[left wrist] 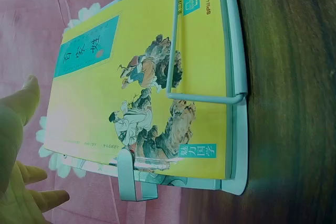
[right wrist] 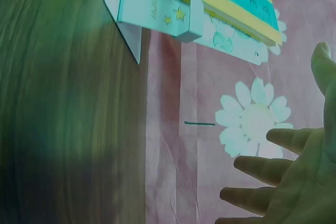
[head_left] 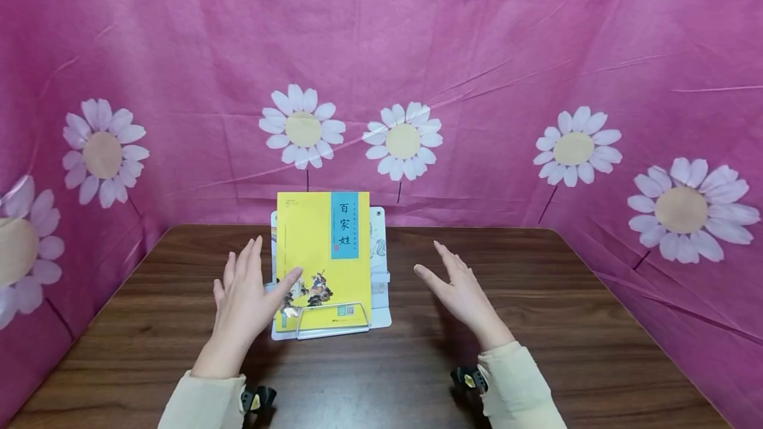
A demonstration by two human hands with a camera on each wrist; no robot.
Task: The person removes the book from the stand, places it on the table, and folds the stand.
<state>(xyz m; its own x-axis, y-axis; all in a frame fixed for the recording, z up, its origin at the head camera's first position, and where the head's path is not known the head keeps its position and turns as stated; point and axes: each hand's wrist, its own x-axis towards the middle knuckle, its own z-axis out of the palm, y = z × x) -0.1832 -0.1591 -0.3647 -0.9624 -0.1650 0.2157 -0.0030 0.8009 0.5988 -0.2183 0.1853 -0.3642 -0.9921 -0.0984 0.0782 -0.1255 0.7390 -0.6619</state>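
A yellow book (head_left: 316, 230) with a blue title panel leans upright on a white book stand (head_left: 379, 316), its lower edge behind the stand's wire holder (head_left: 298, 324). Fingers spread, my left hand (head_left: 241, 303) is raised at the book's left side, the thumb overlapping the cover in the head view. My right hand (head_left: 465, 293) hovers to the right of the stand, apart from it, fingers extended and holding nothing. Seen from the left wrist, a side clip (left wrist: 131, 174) of the stand sits at the book's edge. Another side clip (right wrist: 163, 14), with gold stars, shows in the right wrist view.
The stand rests on a dark brown wooden table (head_left: 536, 310). Behind and beside the table hangs a pink cloth (head_left: 477, 38) printed with large white daisies. A black band (head_left: 257, 400) is at the left wrist, another black band (head_left: 469, 379) at the right.
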